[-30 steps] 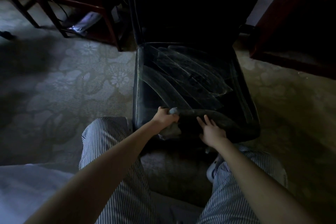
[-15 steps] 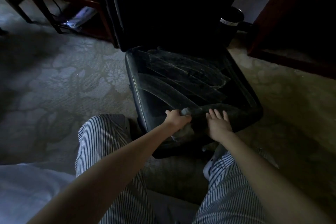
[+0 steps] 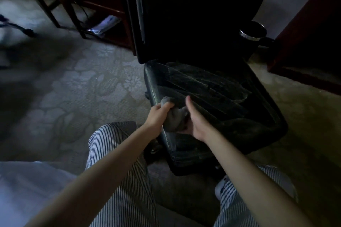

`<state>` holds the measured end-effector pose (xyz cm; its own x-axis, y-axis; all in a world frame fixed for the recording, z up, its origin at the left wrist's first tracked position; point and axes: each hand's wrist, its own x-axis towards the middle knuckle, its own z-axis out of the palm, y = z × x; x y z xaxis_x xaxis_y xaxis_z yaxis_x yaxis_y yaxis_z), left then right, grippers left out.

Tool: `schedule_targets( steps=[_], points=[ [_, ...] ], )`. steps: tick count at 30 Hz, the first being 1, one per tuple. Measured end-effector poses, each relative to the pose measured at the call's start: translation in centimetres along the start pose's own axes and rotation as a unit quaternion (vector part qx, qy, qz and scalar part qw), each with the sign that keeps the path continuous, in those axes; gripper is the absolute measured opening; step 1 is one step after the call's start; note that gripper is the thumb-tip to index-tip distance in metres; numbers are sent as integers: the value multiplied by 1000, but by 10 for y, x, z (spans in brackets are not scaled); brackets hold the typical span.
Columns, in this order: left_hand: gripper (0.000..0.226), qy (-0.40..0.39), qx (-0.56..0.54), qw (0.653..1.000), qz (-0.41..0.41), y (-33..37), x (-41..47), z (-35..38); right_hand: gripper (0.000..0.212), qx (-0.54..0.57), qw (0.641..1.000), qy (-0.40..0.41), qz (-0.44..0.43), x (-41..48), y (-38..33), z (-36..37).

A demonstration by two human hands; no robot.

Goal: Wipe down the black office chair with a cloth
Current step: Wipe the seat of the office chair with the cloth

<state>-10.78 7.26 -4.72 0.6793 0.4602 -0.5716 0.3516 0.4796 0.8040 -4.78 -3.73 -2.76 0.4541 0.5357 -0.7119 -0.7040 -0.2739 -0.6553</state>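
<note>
Black office chair (image 3: 221,97) stands on a pale flower-patterned carpet (image 3: 83,88), its tall back in deep shadow and its seat marked with streaks. Dark wooden furniture (image 3: 103,5) stands behind it to the left. A person's striped trousers (image 3: 118,153) fill the foreground. The left hand (image 3: 156,116) grips a bunched grey cloth (image 3: 175,118) over the seat's front left edge. The right hand (image 3: 197,121) holds the cloth's other side, thumb raised and fingers curled under it. A dark metal-rimmed cup (image 3: 252,32) sits beyond the chair on the right.
</note>
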Motion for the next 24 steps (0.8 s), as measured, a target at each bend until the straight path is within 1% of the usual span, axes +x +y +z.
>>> schedule_targets(
  steps=[1, 3, 4, 5, 7, 8, 10, 13, 16, 18, 20, 22, 24],
  points=[
    [12, -6, -3, 1000, 6, 2, 1, -7, 32, -26, 1000, 6, -15, 3, -2, 9],
    [12, -20, -56, 998, 4, 5, 4, -21, 9, -54, 996, 55, -54, 17, -4, 25],
    [14, -31, -107, 994, -7, 6, 8, -28, 8, -61, 992, 78, -77, 28, -4, 31],
    [17, -43, -156, 987, -18, 8, 14, -36, 15, -72, 989, 93, -94, 40, -5, 34],
    [25, -37, -233, 971, -37, 12, 29, -49, 25, -123, 979, 115, -118, 60, -7, 39],
    [28, -24, -254, 966, -37, 13, 38, -56, 26, -161, 971, 127, -124, 68, -8, 39],
    [31, 9, -256, 966, -6, 15, 59, -66, 27, -253, 947, 142, -135, 84, -9, 37],
    [34, 66, -246, 966, 43, 11, 91, -77, 33, -371, 903, 147, -156, 104, -14, 33],
    [29, 151, -212, 964, 49, 1, 121, -89, 36, -445, 861, 137, -203, 126, -24, 32],
    [18, 187, -209, 959, 45, -1, 140, -94, 38, -497, 820, 138, -250, 143, -30, 30],
    [16, 218, -221, 950, 27, 4, 161, -95, 41, -548, 766, 154, -298, 162, -36, 28],
    [29, 220, -217, 951, 11, 15, 183, -94, 44, -594, 719, 163, -323, 180, -39, 24],
    [37, 186, -216, 958, 7, 24, 201, -93, 48, -635, 683, 166, -321, 196, -39, 19]
  ],
)
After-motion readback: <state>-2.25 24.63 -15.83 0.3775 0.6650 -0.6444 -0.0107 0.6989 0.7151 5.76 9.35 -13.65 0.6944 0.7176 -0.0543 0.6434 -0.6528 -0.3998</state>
